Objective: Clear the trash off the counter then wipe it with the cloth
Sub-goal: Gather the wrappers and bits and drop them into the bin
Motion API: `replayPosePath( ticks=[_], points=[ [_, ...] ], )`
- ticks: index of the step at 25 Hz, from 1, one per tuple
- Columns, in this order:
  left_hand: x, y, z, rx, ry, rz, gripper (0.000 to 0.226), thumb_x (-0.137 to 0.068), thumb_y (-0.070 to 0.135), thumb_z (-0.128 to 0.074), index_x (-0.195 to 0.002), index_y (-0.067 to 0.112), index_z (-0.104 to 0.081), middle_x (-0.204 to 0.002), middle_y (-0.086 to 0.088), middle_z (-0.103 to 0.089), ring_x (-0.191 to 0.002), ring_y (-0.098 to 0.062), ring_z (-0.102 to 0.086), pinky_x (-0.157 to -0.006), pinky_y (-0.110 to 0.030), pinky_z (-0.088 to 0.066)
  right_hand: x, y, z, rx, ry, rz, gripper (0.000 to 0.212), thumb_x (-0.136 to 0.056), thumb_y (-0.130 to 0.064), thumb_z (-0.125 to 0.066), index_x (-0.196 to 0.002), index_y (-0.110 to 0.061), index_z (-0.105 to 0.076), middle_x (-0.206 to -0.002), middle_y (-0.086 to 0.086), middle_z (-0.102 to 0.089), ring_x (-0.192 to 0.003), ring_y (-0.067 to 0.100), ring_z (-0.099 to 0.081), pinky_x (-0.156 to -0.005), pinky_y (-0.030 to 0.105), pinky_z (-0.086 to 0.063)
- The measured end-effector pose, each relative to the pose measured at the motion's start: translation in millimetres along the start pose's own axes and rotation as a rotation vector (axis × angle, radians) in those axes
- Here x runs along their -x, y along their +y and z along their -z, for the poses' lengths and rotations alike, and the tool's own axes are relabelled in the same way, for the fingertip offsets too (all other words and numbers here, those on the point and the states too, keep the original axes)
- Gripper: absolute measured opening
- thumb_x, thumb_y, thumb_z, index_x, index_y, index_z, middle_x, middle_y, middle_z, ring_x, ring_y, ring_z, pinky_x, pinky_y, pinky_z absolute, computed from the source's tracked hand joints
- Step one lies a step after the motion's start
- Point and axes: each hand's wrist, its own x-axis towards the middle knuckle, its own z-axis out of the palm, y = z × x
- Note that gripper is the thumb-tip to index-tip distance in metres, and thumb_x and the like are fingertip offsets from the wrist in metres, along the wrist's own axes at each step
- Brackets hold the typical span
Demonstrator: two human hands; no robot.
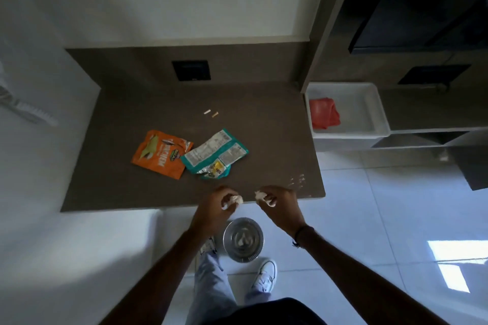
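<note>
On the brown counter (277, 140) lie an orange snack wrapper (161, 157) and, touching its right side, a teal and silver wrapper (215, 153). Two small pale scraps (211, 113) sit farther back. My left hand (219, 202) is closed around a crumpled white paper wad (233, 200) at the counter's front edge. My right hand (277, 199) grips another white paper wad (261, 196) beside it. A red cloth (323, 113) lies in a white tray (375, 103) to the right of the counter.
A round metal bin (243, 239) with white paper inside stands on the tiled floor under my hands, between my shoes. A dark wall socket (191, 70) is set in the backsplash. Whitish smears (297, 179) mark the counter's front right corner. A shelf unit rises on the right.
</note>
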Motion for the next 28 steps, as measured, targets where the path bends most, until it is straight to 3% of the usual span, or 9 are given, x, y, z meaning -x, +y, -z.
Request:
replayPosePath(
  ticks=[4, 6, 8, 12, 17, 19, 22, 25, 28],
  points=[
    [41.1, -10.8, -28.2, -0.203, -0.067, 0.054, 0.026, -0.095, 0.034, -0.066, -0.099, 0.011, -0.076, -0.100, -0.004, -0.073, -0.087, -0.020, -0.070, -0.076, -0.035, -0.057, 42.5, 12.0, -14.3, 0.078, -0.160, -0.110, 0.016, -0.078, -0.020, -0.074, -0.093, -0.022, -0.078, -0.092, -0.010, -0.078, -0.072, 0.003, -0.069, -0.069, 0.018, -0.057],
    [47.2, -14.9, -39.9, -0.273, -0.063, 0.159, 0.019, -0.092, 0.030, -0.067, -0.099, 0.014, -0.074, -0.102, -0.003, -0.073, -0.094, -0.023, -0.070, -0.079, -0.035, -0.055, 49.0, 12.5, -17.8, 0.132, -0.172, -0.126, 0.014, -0.078, -0.020, -0.071, -0.091, -0.021, -0.078, -0.091, -0.007, -0.079, -0.072, 0.009, -0.070, -0.072, 0.026, -0.058],
    [49.0, -19.8, -48.4, -0.299, -0.092, 0.222, 0.027, -0.087, 0.030, -0.070, -0.110, 0.016, -0.072, -0.114, -0.003, -0.073, -0.108, -0.025, -0.069, -0.088, -0.037, -0.057, 51.8, 13.0, -20.2, 0.164, -0.174, -0.141, 0.014, -0.078, -0.019, -0.069, -0.089, -0.020, -0.078, -0.090, -0.005, -0.079, -0.074, 0.013, -0.071, -0.073, 0.030, -0.058],
    [48.5, -28.6, -48.1, -0.276, -0.076, 0.277, 0.046, -0.089, 0.032, -0.072, -0.131, 0.015, -0.065, -0.134, -0.003, -0.068, -0.124, -0.024, -0.064, -0.103, -0.038, -0.053, 52.8, 12.5, -25.7, 0.218, -0.209, -0.188, 0.019, -0.077, -0.018, -0.069, -0.094, -0.019, -0.077, -0.093, -0.002, -0.079, -0.080, 0.019, -0.072, -0.073, 0.026, -0.055],
    [53.9, -34.1, -30.2, -0.286, -0.019, 0.277, 0.036, -0.091, 0.026, -0.067, -0.125, 0.014, -0.067, -0.128, -0.002, -0.071, -0.110, -0.024, -0.069, -0.095, -0.036, -0.055, 48.9, 8.2, -35.6, 0.206, -0.298, -0.299, 0.040, -0.077, -0.026, -0.075, -0.117, -0.018, -0.071, -0.111, 0.002, -0.075, -0.097, 0.021, -0.072, -0.088, 0.030, -0.057],
    [56.2, -33.6, -20.2, -0.275, 0.030, 0.288, 0.031, -0.091, 0.024, -0.067, -0.120, 0.014, -0.070, -0.121, -0.001, -0.073, -0.103, -0.023, -0.070, -0.090, -0.035, -0.056, 42.7, 4.0, -36.0, 0.265, -0.316, -0.275, 0.037, -0.081, -0.028, -0.072, -0.118, -0.019, -0.070, -0.112, 0.002, -0.074, -0.099, 0.020, -0.071, -0.090, 0.030, -0.056],
    [53.0, -32.5, -1.8, -0.251, 0.127, 0.268, 0.020, -0.092, 0.019, -0.065, -0.108, 0.010, -0.073, -0.108, -0.006, -0.075, -0.092, -0.025, -0.071, -0.082, -0.036, -0.057, 22.7, -15.3, -31.7, 0.279, -0.247, -0.200, 0.021, -0.083, -0.023, -0.066, -0.101, -0.019, -0.075, -0.098, -0.001, -0.077, -0.090, 0.019, -0.072, -0.078, 0.025, -0.055],
    [39.3, -33.4, 25.5, -0.248, 0.211, 0.239, 0.010, -0.093, 0.010, -0.060, -0.094, 0.007, -0.070, -0.096, -0.012, -0.072, -0.088, -0.031, -0.069, -0.079, -0.043, -0.058, -9.2, -41.6, -29.3, 0.250, -0.133, -0.083, 0.017, -0.081, -0.015, -0.056, -0.081, -0.016, -0.073, -0.081, 0.002, -0.076, -0.076, 0.023, -0.072, -0.057, 0.015, -0.042],
    [12.3, -36.4, 62.4, -0.275, 0.259, 0.219, 0.013, -0.098, 0.011, -0.058, -0.095, 0.004, -0.068, -0.099, -0.017, -0.069, -0.094, -0.033, -0.066, -0.085, -0.048, -0.056, -56.3, -67.9, -31.3, 0.203, -0.028, -0.069, 0.014, -0.083, -0.018, -0.063, -0.095, -0.015, -0.071, -0.093, 0.008, -0.077, -0.083, 0.026, -0.074, -0.058, 0.012, -0.042]
  ],
)
